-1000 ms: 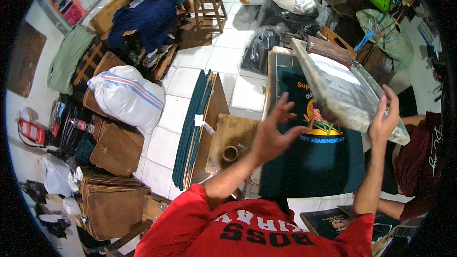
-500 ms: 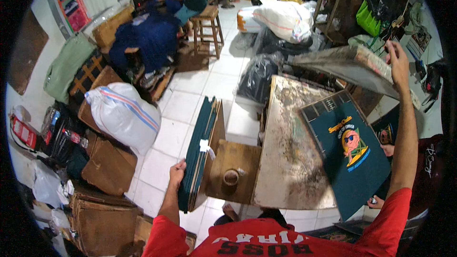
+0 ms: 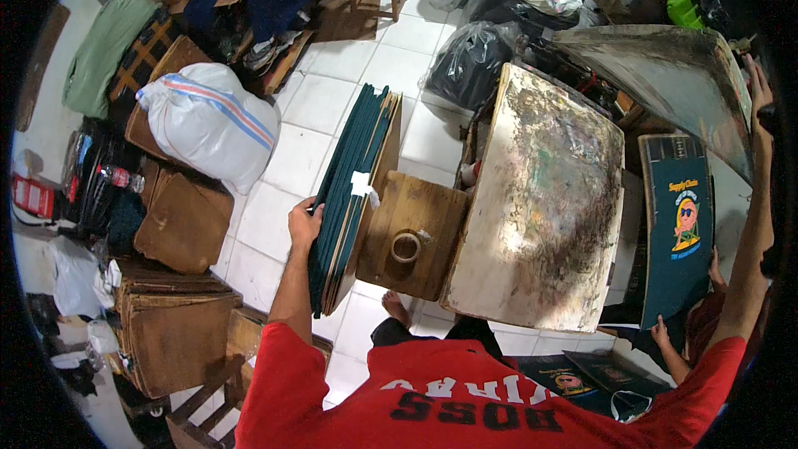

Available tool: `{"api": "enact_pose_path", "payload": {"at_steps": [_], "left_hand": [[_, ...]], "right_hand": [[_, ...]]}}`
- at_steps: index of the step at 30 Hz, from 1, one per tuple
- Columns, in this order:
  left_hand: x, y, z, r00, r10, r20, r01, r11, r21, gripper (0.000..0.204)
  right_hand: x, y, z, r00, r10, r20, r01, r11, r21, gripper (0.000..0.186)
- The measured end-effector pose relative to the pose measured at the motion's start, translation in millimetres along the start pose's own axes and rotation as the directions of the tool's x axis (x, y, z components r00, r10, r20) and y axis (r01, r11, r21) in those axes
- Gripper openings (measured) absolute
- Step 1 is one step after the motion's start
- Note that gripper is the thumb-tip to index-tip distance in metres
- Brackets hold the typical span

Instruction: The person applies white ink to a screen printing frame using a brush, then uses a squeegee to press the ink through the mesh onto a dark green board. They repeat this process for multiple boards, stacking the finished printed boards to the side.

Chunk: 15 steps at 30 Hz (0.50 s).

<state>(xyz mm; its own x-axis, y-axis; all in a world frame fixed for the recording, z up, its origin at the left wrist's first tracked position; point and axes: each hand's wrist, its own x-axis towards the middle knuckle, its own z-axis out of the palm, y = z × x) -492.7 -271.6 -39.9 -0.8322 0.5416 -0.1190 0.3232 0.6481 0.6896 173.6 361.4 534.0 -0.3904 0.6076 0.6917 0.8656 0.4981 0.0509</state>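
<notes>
My left hand (image 3: 306,221) grips the near-left edge of an upright stack of dark green cloth-covered boards (image 3: 353,175), its fingers bent round the side. A white tag or tape shows on the stack. At the far right, my right hand (image 3: 759,87) rests with fingers stretched against the edge of a raised, stained flat panel (image 3: 665,66). The panel is tilted above a worn, paint-stained tabletop (image 3: 540,208). Right of this table, another person's hands (image 3: 661,334) hold a board with dark green printed cloth (image 3: 677,266).
A wooden stool (image 3: 416,216) with a tape roll (image 3: 406,247) stands between stack and table. A white sack (image 3: 212,120) and brown boards (image 3: 179,324) lie left. Black plastic bags (image 3: 472,65) sit beyond the table. More printed green pieces (image 3: 573,374) lie at lower right.
The printed green board has moved right, off the stained tabletop, into the other person's hands. My right hand's fingers have straightened against the panel. My left hand stays on the stack; the view has tilted down.
</notes>
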Motion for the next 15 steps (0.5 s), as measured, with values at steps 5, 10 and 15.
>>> {"api": "enact_pose_path", "payload": {"at_steps": [5,10,15], "left_hand": [[34.6,22.7,-3.7,0.998,0.032,-0.056,-0.009,0.933,0.360,0.026],[5.2,96.4,-71.1,0.959,0.123,-0.257,-0.027,0.937,0.348,0.025],[-72.5,182.0,-145.6,0.906,0.123,-0.405,-0.031,0.973,0.227,0.026]], "right_hand": [[3.7,-48.8,-11.7,0.992,0.089,0.090,-0.104,0.977,0.187,0.049],[-3.0,-105.7,-20.4,0.988,0.128,0.089,-0.152,0.916,0.370,0.053],[10.2,-129.4,-28.1,0.975,0.201,0.100,-0.220,0.942,0.254,0.077]]}}
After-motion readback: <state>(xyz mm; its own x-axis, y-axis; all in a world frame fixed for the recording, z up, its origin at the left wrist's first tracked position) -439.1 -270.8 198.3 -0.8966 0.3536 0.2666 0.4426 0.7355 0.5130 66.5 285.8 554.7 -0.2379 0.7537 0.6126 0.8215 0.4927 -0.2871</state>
